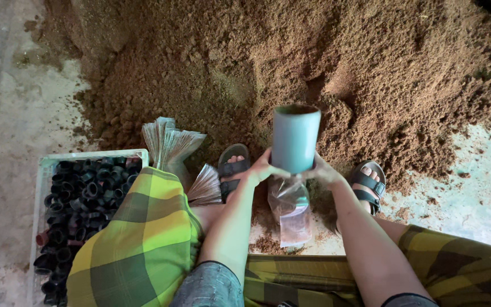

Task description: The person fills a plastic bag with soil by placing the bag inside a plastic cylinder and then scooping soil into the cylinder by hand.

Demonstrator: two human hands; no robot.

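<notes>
Pipe (295, 138) upright over plastic bag (291, 207) | left hand (262, 168), right hand (322, 172) grasping its base, equally near | soil pile (291, 62) beyond.

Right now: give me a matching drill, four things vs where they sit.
Things:
1 tube
2 bag
3 crate
4 pile

Places:
A far left, full of black rings
B between both hands
C top of view, beyond the feet
D hanging under the tube

Pairs: 1-B, 2-D, 3-A, 4-C
</notes>
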